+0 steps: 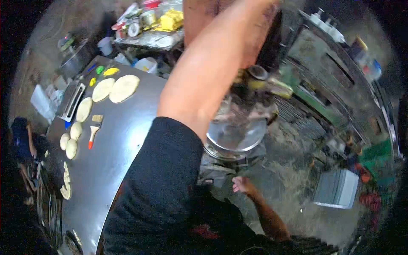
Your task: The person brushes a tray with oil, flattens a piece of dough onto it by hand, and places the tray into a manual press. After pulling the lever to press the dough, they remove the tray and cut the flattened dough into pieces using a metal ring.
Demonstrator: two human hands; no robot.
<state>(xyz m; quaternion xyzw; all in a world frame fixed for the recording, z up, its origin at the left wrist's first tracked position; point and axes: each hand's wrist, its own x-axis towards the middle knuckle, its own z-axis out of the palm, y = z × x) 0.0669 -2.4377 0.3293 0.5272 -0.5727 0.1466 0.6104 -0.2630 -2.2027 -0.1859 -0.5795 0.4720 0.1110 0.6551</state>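
Note:
My left forearm comes out of a black sleeve and stretches up across the view. Its hand lies beyond the top edge, so what it holds is hidden. Low on the right, my right hand hangs over the floor with its fingers curled in, and no object shows in it. To the left stands a metal-topped table. Flattened dough rounds, smaller dough balls and dough scraps lie on it. Beside them is a brush with a red-tipped handle.
A round metal vessel stands just right of my left arm. Behind are a side table with a yellow stack and a white bucket. Metal equipment fills the upper right. A grey box sits on the floor.

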